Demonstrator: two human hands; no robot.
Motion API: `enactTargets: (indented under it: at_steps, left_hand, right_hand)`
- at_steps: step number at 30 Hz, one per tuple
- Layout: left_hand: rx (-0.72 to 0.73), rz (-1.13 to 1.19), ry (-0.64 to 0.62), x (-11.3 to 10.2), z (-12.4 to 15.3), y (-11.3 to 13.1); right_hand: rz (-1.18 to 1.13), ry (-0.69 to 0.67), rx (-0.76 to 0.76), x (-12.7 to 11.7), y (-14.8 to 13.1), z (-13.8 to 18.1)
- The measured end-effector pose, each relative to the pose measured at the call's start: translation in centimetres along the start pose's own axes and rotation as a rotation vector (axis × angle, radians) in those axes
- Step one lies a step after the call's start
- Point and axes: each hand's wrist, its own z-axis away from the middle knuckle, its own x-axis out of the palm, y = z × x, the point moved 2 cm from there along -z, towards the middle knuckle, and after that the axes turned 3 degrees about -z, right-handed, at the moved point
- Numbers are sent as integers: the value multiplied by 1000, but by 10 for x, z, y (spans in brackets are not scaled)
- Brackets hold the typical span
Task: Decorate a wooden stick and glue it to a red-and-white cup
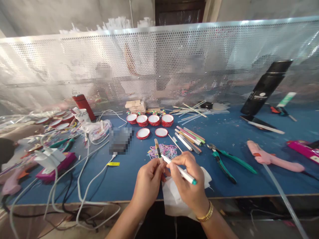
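Observation:
My left hand (pixel 147 181) is closed around a flat wooden stick (pixel 157 148) that points up from my fingers; its upper part is painted dark. My right hand (pixel 187 181), with a gold bangle (pixel 205 214) at the wrist, grips a white pen (pixel 179 170) with a teal end, its tip touching the stick. Both hands hover over the front edge of the blue table (pixel 224 132). White paper (pixel 174 196) lies under my hands. A heap of thin coloured rubber bands (pixel 163 151) sits just beyond the stick.
Several red-rimmed round lids (pixel 149 120) stand behind the bands, with coloured pens (pixel 189 136) to their right. Green pliers (pixel 228 161) and a pink glue gun (pixel 270 157) lie to the right. A black bottle (pixel 266 86) leans at the back right. White cables (pixel 82 179) and a charger (pixel 50 157) clutter the left. A perforated metal screen (pixel 159 63) closes the back.

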Motion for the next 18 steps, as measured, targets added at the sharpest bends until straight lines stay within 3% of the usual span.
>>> enactTargets:
  at_steps: [18]
  left_hand:
    - [-5,8,0,0,0,0]
  right_hand:
    - [-7,4,6,0,-1,0]
